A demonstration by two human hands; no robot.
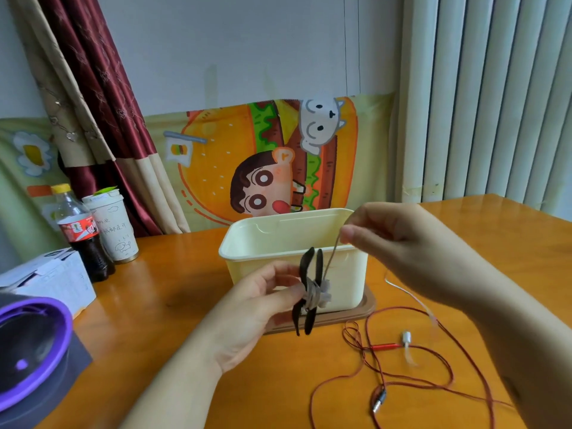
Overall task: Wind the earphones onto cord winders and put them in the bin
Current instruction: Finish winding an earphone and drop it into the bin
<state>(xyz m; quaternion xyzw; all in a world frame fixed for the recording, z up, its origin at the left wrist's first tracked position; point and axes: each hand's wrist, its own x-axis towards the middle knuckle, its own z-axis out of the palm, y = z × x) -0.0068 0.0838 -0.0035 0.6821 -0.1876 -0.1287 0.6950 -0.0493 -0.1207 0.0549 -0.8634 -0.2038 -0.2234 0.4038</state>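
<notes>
My left hand (263, 308) pinches a black cord winder (309, 292) in front of the cream bin (291, 243). Several turns of a pale earphone cord (331, 258) wrap the winder's middle. My right hand (402, 239) pinches that cord's free end above the bin's right rim and holds it taut. A red earphone cable (433, 379) lies loose on the table to the right, with a red plug (383, 346) and a metal jack (380, 399). A thin white cable with a white plug (407, 337) lies across it.
The bin stands on a brown lid (368, 308) on an orange wooden table (185, 305). At the left are a cola bottle (83, 236), a paper cup (113, 227), a white box (52, 280) and a purple-rimmed device (31, 348).
</notes>
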